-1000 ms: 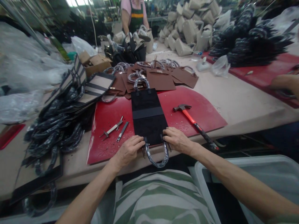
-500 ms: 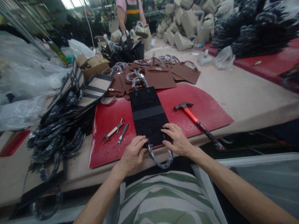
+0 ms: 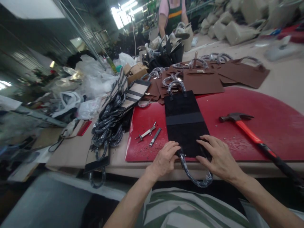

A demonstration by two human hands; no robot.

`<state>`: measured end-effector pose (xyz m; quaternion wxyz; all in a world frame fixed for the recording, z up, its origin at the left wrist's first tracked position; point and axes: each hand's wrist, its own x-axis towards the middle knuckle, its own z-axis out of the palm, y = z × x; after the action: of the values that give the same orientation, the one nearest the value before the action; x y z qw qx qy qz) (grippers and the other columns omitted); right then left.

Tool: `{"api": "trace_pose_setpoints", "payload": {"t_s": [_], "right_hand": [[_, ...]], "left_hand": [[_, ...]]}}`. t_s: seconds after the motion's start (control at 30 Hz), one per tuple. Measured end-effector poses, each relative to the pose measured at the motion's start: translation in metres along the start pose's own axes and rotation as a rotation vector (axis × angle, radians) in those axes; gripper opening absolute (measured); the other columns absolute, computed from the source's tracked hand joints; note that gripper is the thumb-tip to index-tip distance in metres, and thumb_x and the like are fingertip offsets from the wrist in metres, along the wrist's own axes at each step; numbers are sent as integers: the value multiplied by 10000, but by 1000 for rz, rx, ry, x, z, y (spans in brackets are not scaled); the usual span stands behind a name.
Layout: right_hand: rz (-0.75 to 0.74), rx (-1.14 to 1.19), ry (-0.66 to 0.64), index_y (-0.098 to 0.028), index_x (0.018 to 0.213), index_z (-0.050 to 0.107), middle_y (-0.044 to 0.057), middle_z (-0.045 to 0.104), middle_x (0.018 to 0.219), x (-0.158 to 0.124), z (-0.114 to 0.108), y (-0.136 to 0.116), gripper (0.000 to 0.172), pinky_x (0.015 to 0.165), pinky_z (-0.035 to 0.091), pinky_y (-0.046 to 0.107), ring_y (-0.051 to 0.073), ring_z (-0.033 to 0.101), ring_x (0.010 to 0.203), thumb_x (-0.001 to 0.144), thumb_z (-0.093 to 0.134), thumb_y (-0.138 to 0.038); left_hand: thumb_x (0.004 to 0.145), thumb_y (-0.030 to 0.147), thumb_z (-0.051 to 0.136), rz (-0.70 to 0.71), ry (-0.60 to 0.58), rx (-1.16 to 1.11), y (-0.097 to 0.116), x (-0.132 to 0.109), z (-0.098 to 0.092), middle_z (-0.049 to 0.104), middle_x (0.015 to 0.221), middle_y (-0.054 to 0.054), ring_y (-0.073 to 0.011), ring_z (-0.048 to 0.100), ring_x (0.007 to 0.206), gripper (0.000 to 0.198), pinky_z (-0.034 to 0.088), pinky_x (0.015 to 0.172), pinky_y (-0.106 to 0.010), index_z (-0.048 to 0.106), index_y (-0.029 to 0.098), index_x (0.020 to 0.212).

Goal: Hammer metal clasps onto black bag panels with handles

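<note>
- Where the red mat [image 3: 270,126] meets the near edge of the table [image 3: 71,155], a flat black panel [image 3: 185,134] lies across it, left of the mat's middle.
- The panel's long axis runs from near to far, its far end leaning slightly left; a smoother band [image 3: 185,118] crosses it at mid-length.
- A plastic-wrapped handle stands at each end: the far handle [image 3: 176,83] points away toward the brown bags [image 3: 203,82], the near handle [image 3: 199,183] loops out past the table edge toward the person.
- The left hand [image 3: 165,160] has its fingers drawn close together at the left root of the near handle; whether they pinch it, I cannot tell.
- The right hand [image 3: 219,158] is spread wide at the right root, thumb and fingers parted around it.
- On the mat, a hammer [image 3: 249,131] lies to the right, its head left; two small metal tools [image 3: 147,131] lie on the left.
- Far left, a cardboard box [image 3: 139,76] holds brown pieces, too small to identify.
- Near left, below the table, a grey tub [image 3: 47,199] contains something dark, its shape unclear.
- Between tools and tub, black-and-cream panels [image 3: 137,91] with wrapped handles form a heap.
</note>
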<state>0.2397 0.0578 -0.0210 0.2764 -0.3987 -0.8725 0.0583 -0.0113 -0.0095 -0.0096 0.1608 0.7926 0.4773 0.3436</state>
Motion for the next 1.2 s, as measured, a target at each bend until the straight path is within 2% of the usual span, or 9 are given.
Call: {"api": "trace_pose_setpoints", "payload": {"t_s": [0.1, 0.23, 0.37, 0.57, 0.67, 0.73, 0.93, 1.07, 1.2], "right_hand": [[10, -18, 13, -175, 1244, 582, 148, 552, 1319, 0, 0, -1, 472, 978, 444, 505, 351, 522, 1214, 836, 606, -411], [6, -29, 6, -180, 1234, 583, 143, 552, 1324, 0, -2, -3, 466, 987, 437, 498, 347, 519, 1217, 830, 609, -410], [17, -17, -8, -174, 1242, 584, 145, 545, 1332, 1, -2, -3, 477, 1002, 424, 503, 349, 506, 1230, 825, 619, -403], [67, 41, -33, -163, 1241, 598, 159, 542, 1338, 0, -5, -7, 491, 1023, 407, 527, 357, 484, 1248, 802, 653, -375], [94, 79, -49, -171, 1253, 598, 155, 536, 1348, 0, -8, -11, 515, 1050, 390, 528, 352, 463, 1270, 774, 680, -342], [111, 89, -63, -173, 1254, 601, 149, 532, 1352, 0, -10, -14, 526, 1067, 375, 518, 344, 450, 1283, 759, 693, -323], [139, 92, -80, -154, 1248, 611, 152, 527, 1357, 0, -12, -17, 534, 1080, 356, 499, 339, 430, 1300, 745, 703, -310], [132, 99, -81, -129, 1243, 613, 161, 529, 1355, 0, -12, -17, 546, 1079, 351, 492, 339, 435, 1295, 738, 717, -311], [135, 108, -67, -159, 1243, 610, 148, 530, 1357, 0, -11, -17, 522, 1075, 353, 496, 335, 435, 1292, 755, 697, -322]], "left_hand": [[873, 85, 555, -108, 96, 33, 2, 0, -15, 637, 1262, -115, -236, 567, 1224, 377, 480, 1087, -432, 588, 177, 1237], [927, 170, 545, -442, 188, 357, -9, 6, -48, 693, 1043, -100, -249, 632, 1042, 154, 515, 968, -409, 665, 178, 1024], [879, 288, 658, -743, -9, 543, -23, 21, -70, 698, 1089, -120, -272, 650, 1044, 186, 507, 916, -366, 684, 160, 1012], [787, 284, 690, -813, -177, 526, -36, 40, -74, 714, 818, -122, -284, 687, 808, 114, 483, 684, -329, 678, 171, 777], [723, 259, 700, -837, -138, 335, -42, 39, -77, 657, 641, -66, -223, 638, 638, 122, 445, 580, -284, 641, 176, 656], [706, 315, 711, -862, -78, 9, -43, 35, -79, 613, 570, -20, -174, 587, 534, 174, 426, 510, -246, 628, 166, 669], [639, 439, 819, -797, 166, -841, -15, 28, -56, 660, 713, -18, -123, 610, 554, 434, 513, 520, -221, 591, 130, 841], [650, 376, 857, -722, 255, -1101, 2, 35, -24, 676, 788, -11, -136, 664, 652, 561, 567, 630, -261, 547, 145, 1057], [672, 345, 846, -681, 294, -1137, 6, 41, -1, 713, 859, -39, -166, 702, 769, 583, 585, 749, -314, 569, 146, 1146]]}}
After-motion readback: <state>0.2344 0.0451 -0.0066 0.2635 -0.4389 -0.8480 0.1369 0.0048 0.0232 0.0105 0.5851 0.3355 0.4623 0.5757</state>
